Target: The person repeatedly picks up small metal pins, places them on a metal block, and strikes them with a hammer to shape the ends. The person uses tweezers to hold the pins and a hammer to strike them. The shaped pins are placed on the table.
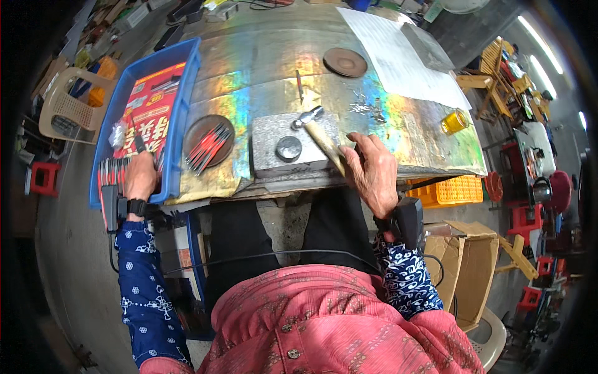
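Note:
At the near end of a blue plastic tray (194,68), my left hand (142,174) is closed around a slim dark tool (139,143), its tip pointing away from me. Red-and-black slim tools (112,171) lie in a row beside that hand. My right hand (374,171) is held with thumb and fingers apart, next to the wooden handle of a hammer (324,142); the thumb is at the handle. The hammer's head rests on a grey stone block (268,131), beside a round dark metal piece (288,148). More red-and-black tools (208,148) fill a round brown dish (222,123).
On the table (274,56) lie a single red-and-black tool (299,86), scattered small metal pins (369,109), a brown round dish (345,62), white paper (386,53) and a jar of yellow liquid (455,122). A yellow crate (448,191) and cardboard box (445,249) stand lower right.

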The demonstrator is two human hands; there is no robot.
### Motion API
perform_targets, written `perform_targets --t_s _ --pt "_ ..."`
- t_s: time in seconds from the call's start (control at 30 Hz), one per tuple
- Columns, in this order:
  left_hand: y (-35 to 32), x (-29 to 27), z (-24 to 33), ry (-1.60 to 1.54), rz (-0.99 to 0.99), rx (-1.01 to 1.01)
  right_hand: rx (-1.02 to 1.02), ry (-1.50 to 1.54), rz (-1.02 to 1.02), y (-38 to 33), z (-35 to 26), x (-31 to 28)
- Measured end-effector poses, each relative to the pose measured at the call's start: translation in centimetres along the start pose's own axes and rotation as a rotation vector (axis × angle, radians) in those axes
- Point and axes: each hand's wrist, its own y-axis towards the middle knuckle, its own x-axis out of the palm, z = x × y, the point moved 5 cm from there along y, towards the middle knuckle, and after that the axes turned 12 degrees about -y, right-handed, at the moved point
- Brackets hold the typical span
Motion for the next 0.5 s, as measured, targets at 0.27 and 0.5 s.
perform_targets --t_s 0.27,0.5 --pt "0.6 0.6 0.4 -0.262 -0.032 0.101 0.085 -0.186 -0.022 3.3 7.5 3.4" --pt "-0.4 -1.5 1.6 -0.558 0.197 0.090 0.109 -0.315 -0.100 6.3 10.2 6.1"
